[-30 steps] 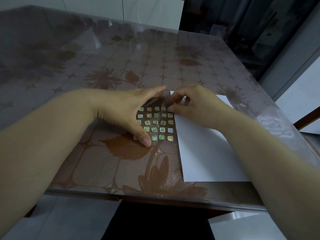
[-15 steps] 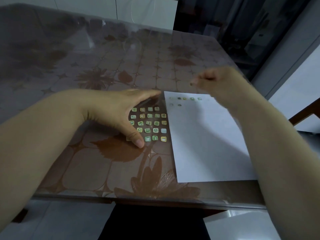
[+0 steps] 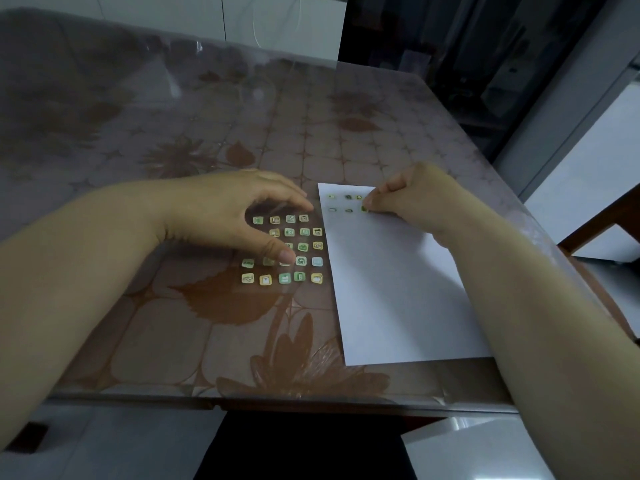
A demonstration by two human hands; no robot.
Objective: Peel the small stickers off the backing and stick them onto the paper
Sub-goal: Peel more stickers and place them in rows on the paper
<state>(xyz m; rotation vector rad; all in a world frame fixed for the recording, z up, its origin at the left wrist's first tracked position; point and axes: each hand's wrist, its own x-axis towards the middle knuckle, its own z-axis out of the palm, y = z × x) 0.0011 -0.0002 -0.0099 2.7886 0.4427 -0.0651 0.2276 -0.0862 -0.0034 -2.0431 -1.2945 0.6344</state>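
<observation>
1. l hand point(image 3: 221, 216): i see it spread wide, arched over the sticker sheet point(image 3: 303, 247); thumb + fingertips press the sheet onto the table point(image 3: 173, 98). grips nothing.
2. r hand point(image 3: 415, 199): fingers curled, tips pinch a green sticker point(image 3: 364, 209) onto the paper point(image 3: 398, 289), near its far edge.
3. five other stickers point(image 3: 348, 197) sit left of it, in 2 rows.
4. sheet lies just left of the paper.

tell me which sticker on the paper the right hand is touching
The green sticker at the right end of the lower row on the paper: the right hand touches it; the others lie untouched.
</observation>
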